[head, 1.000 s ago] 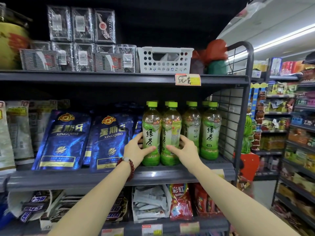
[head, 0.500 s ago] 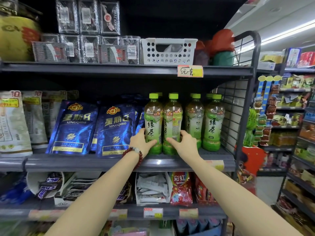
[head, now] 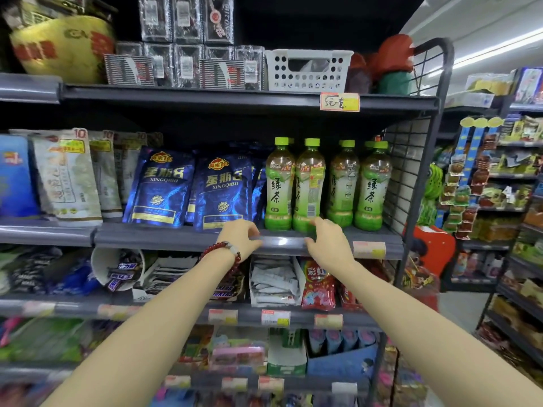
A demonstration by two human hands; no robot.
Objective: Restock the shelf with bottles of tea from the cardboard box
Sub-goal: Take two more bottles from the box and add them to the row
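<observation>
Left hand (head: 240, 234): hovering at the front lip of the middle shelf (head: 176, 237), fingers loosely curled, gripping nothing; whether the fingertips are touching the lip cannot be told.
Left wrist: wearing a dark red bead bracelet (head: 224, 251).
Right hand (head: 329, 240): reaching toward the same lip, just below the tea bottles (head: 326, 183), fingers half bent and slightly spread, holding nothing; thumb tip lying close to the base of the second bottle, contact unclear.
Tea bottles: standing upright on the right end of the middle shelf, four showing in the front row with more caps showing behind; green caps, green labels, bases set just behind the lip.
Bottle row position: sitting between the blue foil pouches (head: 188, 189) on the left and the wire grid side panel (head: 408, 171) on the right.
Cardboard box: not appearing in this view.
Shelf lip: carrying a clear price strip, glare showing between the two hands, and a yellow-pink price tag (head: 369, 249) to the right of the right hand.
Upper shelf: holding a white perforated basket (head: 308, 70) and wrapped clear boxes (head: 188, 39).
Lower shelf: holding a red candy bag (head: 318, 284) and white sachets (head: 271, 282) below the hands.
</observation>
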